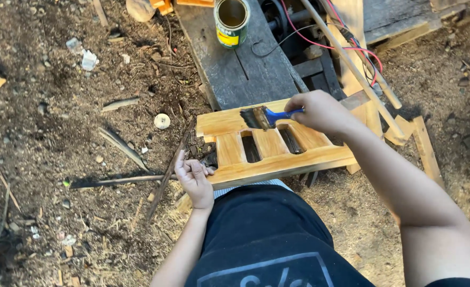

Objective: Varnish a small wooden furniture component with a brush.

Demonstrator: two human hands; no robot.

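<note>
Nearest, the left hand point(194, 178) gripped the near left corner of a slatted wooden frame point(272, 146) resting over the person's lap. The right hand point(322, 110) held a blue-handled brush point(267, 117), bristles on the frame's far rail. Beyond stood an open can point(232, 21) on a grey plank point(240, 74).

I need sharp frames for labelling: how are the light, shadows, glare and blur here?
Head view: even shade, soft shadows; wet sheen on the slatted wooden panel; slight motion blur on the paintbrush in the right hand; left hand sharp; mild wide-angle bending at the edges.
</note>
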